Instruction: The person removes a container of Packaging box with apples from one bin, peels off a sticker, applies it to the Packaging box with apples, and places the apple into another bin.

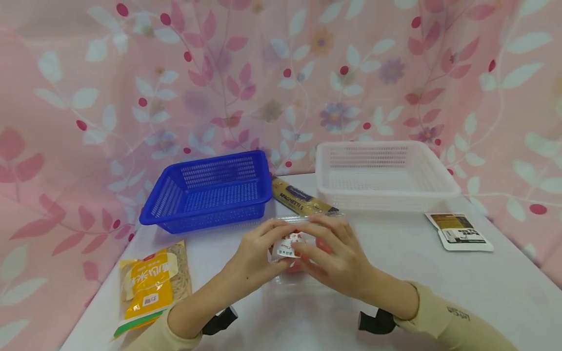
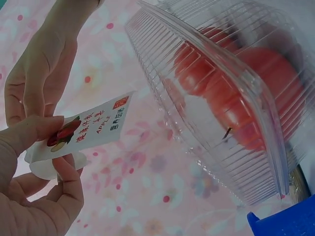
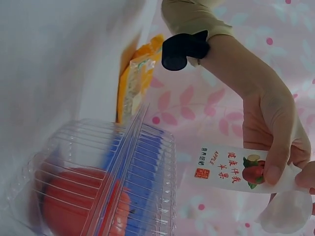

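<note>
Over a clear plastic clamshell box, my left hand (image 1: pixel 259 248) and right hand (image 1: pixel 340 256) meet at a small white label (image 1: pixel 287 245) printed with red writing and an apple picture. My left thumb and fingers (image 2: pixel 61 172) pinch the label, as the left wrist view shows. Fingertips of the right hand (image 3: pixel 306 176) grip its end. A white translucent scrap of paper (image 3: pixel 285 211) hangs at the same end, beside the fingers. Inside the clamshell box (image 2: pixel 197 44) are several red apples (image 2: pixel 273 73); its lid is down in the wrist views.
A blue basket (image 1: pixel 206 218) stands at the back left, a white basket (image 1: pixel 386 200) at the back right. Between them lies a spaghetti packet (image 1: pixel 298 197). At left is a yellow food bag (image 1: pixel 153 282); at right, a small white-and-brown pouch (image 1: pixel 461 233).
</note>
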Tool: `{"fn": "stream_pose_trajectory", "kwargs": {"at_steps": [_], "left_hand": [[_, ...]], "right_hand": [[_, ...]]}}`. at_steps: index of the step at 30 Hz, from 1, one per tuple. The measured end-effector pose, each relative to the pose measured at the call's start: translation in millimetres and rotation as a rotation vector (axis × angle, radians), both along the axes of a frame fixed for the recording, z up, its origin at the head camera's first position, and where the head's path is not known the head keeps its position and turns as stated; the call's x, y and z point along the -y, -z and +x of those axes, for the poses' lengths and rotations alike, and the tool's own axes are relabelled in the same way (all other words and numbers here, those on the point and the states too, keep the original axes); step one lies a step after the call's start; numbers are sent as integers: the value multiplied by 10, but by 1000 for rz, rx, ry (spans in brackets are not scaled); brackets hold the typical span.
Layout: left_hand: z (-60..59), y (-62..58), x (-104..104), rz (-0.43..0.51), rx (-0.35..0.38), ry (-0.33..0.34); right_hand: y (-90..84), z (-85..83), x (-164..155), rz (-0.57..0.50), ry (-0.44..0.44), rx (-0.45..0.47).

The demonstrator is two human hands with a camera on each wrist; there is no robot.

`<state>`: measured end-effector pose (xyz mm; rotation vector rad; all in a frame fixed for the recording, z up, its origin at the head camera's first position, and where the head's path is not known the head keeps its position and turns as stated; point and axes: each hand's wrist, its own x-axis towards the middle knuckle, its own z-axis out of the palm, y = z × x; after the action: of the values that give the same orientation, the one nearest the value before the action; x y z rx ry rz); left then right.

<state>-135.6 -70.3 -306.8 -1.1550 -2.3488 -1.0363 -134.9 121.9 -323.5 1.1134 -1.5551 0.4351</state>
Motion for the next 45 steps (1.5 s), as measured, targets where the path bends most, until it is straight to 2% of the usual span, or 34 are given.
{"fn": "stream_pose_trajectory", "kwargs": {"at_steps": [8, 23, 30, 36, 45], "left_hand": [[9, 45, -33, -6, -33, 21], [43, 95, 31, 23, -73, -16], [54, 100, 61, 49, -145, 37], [56, 96, 72, 34, -221, 59], [19, 112, 72, 4, -340, 28]], "right_hand": [[-16, 0, -46, -13, -3, -38], [-49, -58, -210, -86, 34, 11], [-66, -82, -276, -105, 54, 50], [-89, -113, -314, -128, 56, 60], [-122, -125, -347, -158, 39, 100]]}}
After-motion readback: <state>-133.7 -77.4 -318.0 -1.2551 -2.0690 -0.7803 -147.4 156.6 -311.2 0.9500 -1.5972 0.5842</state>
